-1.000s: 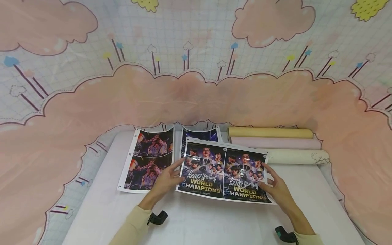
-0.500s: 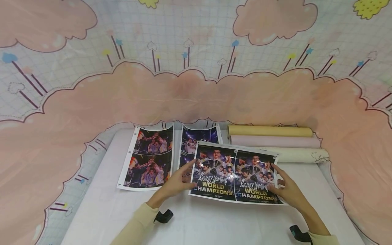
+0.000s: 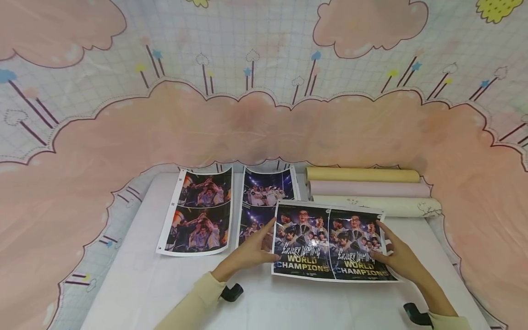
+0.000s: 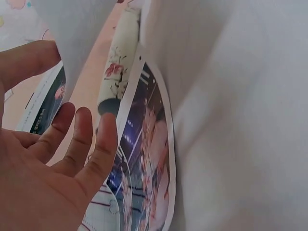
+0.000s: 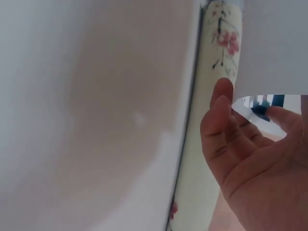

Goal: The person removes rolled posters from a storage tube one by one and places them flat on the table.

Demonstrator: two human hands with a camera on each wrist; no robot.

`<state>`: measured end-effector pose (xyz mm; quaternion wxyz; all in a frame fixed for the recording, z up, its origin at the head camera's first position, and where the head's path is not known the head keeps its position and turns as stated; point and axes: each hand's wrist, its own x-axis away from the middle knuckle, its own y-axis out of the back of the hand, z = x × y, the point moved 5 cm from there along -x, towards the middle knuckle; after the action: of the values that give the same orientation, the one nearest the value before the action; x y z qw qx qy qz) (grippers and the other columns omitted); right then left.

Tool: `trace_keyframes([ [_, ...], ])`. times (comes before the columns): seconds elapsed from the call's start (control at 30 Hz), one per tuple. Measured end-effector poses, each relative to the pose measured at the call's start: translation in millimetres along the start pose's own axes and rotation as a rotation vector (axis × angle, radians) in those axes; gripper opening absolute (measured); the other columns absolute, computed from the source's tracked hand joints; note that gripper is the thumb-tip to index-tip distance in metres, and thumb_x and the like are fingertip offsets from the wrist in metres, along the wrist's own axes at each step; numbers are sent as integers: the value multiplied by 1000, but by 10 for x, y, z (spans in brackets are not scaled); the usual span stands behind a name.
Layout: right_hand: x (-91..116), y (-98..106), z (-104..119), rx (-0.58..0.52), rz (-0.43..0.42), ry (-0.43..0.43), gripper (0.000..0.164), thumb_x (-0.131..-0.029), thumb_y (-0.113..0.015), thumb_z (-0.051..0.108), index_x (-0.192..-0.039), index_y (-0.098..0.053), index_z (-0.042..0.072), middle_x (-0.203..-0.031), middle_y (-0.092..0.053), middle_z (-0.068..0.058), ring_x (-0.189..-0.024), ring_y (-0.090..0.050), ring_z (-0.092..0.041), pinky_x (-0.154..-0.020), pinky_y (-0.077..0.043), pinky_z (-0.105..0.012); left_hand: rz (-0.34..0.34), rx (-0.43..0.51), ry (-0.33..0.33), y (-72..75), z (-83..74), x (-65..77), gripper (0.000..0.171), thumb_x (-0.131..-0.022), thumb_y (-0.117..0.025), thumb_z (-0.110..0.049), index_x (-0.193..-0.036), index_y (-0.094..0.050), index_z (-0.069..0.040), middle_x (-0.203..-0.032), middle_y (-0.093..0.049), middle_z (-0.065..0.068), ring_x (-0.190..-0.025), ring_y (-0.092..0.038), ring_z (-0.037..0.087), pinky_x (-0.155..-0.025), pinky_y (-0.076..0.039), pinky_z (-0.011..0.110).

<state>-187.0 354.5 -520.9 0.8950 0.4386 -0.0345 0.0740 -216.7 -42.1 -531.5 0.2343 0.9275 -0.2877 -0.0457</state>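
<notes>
A glossy printed poster sheet (image 3: 303,240) with two matching "World Champions" panels is held above the white table, tilted toward the head camera. My left hand (image 3: 249,252) pinches its left edge, thumb in front and fingers behind. On the opposite edge, my right hand (image 3: 399,257) grips it in the same way. The sheet's white back (image 4: 79,31) shows in the left wrist view, with the other fingers spread below it. In the right wrist view the plain back (image 5: 274,45) meets the fingertips. The poster covers part of a second photo sheet (image 3: 266,189) behind it.
Another photo sheet (image 3: 200,213) lies flat on the left of the white table (image 3: 313,307). Three rolls lie at the back right: yellow (image 3: 363,174), pale pink (image 3: 371,189) and cream with flowers (image 3: 396,207). A patterned cloth (image 3: 247,133) rises behind the table.
Both hands have carried the poster sheet to the right and slightly nearer the person. More of the photo sheet behind it now shows. The grip on both edges is unchanged.
</notes>
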Motion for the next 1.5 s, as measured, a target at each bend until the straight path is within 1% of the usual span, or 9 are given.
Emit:
trace_keyframes([
  [0.2,22,45,-110,33,11,-8,100,-83,-76,32,-158,-12,10,-135,-48,-32,-89,-61,-25,-63,-47,-34,13,-94,-8,-134,-63,-77,111,-77,-83,-24,-159,-9,-19,-134,-54,16,-85,-59,16,-71,-52,23],
  [0.4,47,88,-253,80,19,-13,101,-83,-76,31,-156,-12,4,-132,-48,-33,-90,-60,-28,-62,-47,-34,38,-125,-21,-311,-108,-169,112,-76,-84,-21,-159,-9,-12,-124,-59,14,-75,-57,11,-66,-51,20],
  [0.53,74,140,-335,111,13,-17,99,-84,-76,28,-155,-13,1,-132,-47,-35,-92,-61,-33,-64,-49,-37,42,-158,-13,-445,-137,-228,113,-74,-86,-21,-158,-11,-9,-114,-62,9,-83,-57,8,-70,-51,20],
  [0.73,120,225,-441,144,-9,-4,95,-83,-76,22,-154,-16,-2,-131,-44,-39,-97,-61,-44,-68,-52,-49,38,-224,0,-655,-214,-303,111,-75,-86,-23,-158,-14,-7,-140,-54,12,-93,-62,13,-87,-52,26],
  [0.93,118,277,-587,208,-42,-14,91,-81,-74,18,-151,-22,-5,-122,-48,-39,-93,-60,-42,-69,-51,-51,30,-291,-5,-834,-305,-395,110,-74,-86,-25,-157,-16,-6,-111,-62,4,-72,-51,4,-70,-47,21],
  [1.13,115,324,-676,236,-36,-35,91,-79,-73,18,-149,-21,-10,-122,-44,-46,-94,-58,-50,-77,-49,-62,20,-378,-29,-972,-380,-484,109,-75,-85,-27,-156,-16,-3,-145,-51,13,-100,-62,16,-96,-50,29],
  [1.17,117,332,-682,238,-35,-37,92,-79,-73,17,-148,-20,-11,-122,-43,-47,-97,-56,-54,-80,-48,-65,17,-386,-32,-994,-392,-497,109,-76,-85,-27,-156,-16,-3,-147,-50,14,-107,-62,18,-99,-49,30],
  [1.3,121,351,-727,240,-30,-62,91,-80,-71,17,-148,-18,-12,-127,-37,-48,-109,-48,-64,-87,-42,-72,15,-408,-35,-1088,-425,-553,108,-76,-85,-28,-156,-18,-2,-148,-48,13,-98,-64,16,-95,-51,27],
  [1.5,101,340,-807,227,-25,-120,88,-83,-68,18,-149,-17,-11,-129,-32,-48,-108,-47,-64,-87,-42,-72,13,-412,25,-1215,-448,-630,109,-74,-86,-30,-156,-19,-2,-149,-47,14,-127,-56,26,-105,-47,34],
])
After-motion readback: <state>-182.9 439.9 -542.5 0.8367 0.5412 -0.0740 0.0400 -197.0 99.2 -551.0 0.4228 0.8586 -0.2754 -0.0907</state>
